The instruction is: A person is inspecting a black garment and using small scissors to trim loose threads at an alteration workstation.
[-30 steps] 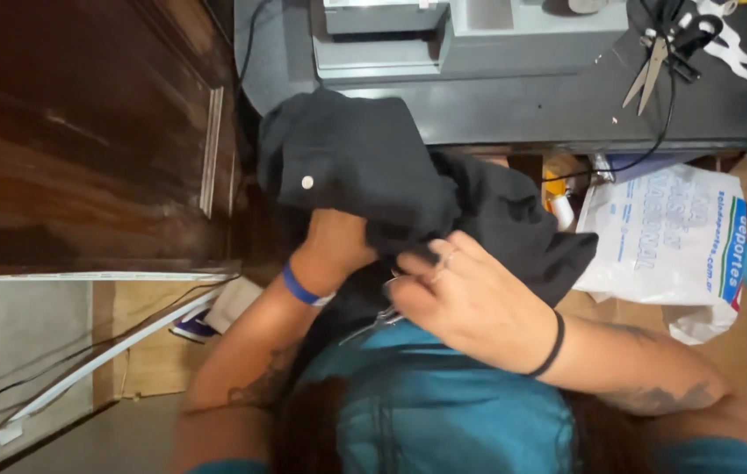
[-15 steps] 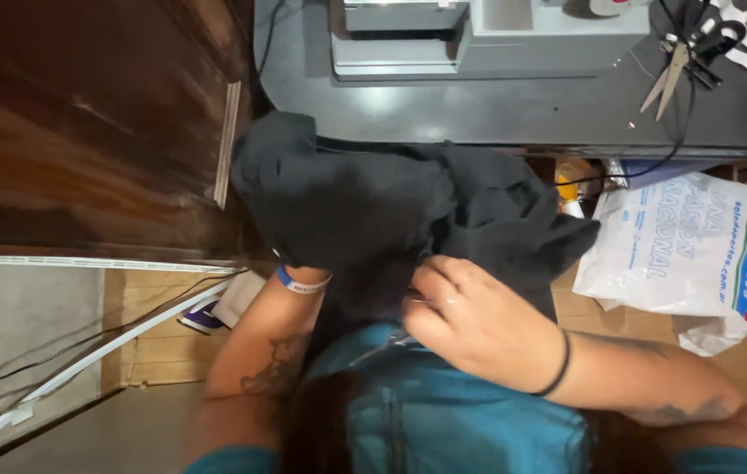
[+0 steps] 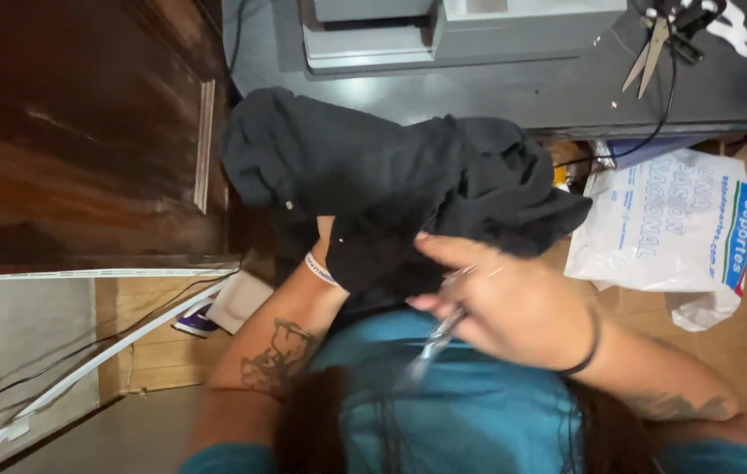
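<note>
We find the black garment (image 3: 391,180) bunched above our lap at the grey table (image 3: 523,92) edge. Our left hand (image 3: 328,241), mostly hidden beneath, props it; whether it clasps we cannot tell. Our right hand (image 3: 505,303) pinches a small metal tool (image 3: 433,344), blurred, at the cloth.

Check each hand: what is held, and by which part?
The left hand is buried under the black garment, gripping its lower folds. The right hand pinches a thin, blurred metallic tool at its upper end.
</note>
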